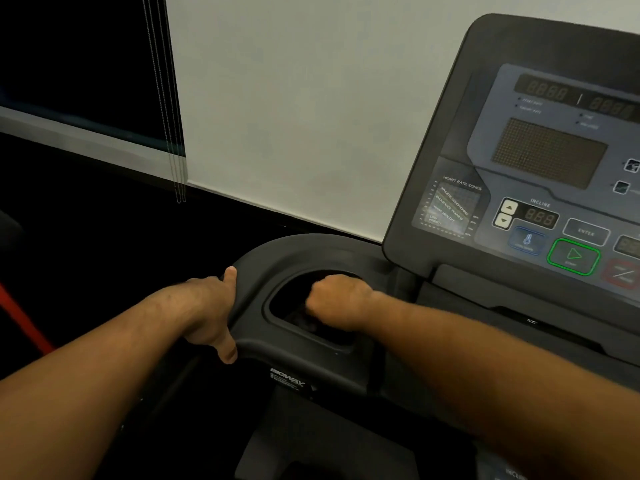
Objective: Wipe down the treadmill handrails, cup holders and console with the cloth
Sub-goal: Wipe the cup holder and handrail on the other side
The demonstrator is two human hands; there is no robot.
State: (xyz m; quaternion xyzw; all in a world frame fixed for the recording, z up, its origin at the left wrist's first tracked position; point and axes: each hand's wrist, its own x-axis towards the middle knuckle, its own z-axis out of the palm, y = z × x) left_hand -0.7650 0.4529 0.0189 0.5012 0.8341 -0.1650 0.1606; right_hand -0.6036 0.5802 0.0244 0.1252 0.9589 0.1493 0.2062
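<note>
The treadmill's left cup holder is a dark recess in the black plastic housing, left of the console. My right hand is curled into a fist inside the recess, gripping a dark cloth; only a crumpled bit of it shows under the knuckles. My left hand grips the outer left edge of the housing, with one digit lying on the top rim and another on the lower rim. The bottom of the holder is hidden by my fist.
The console carries an unlit display, incline buttons and a green start button. A pale wall stands behind, with a dark window and hanging blind cords to the left. A red bar lies low on the left.
</note>
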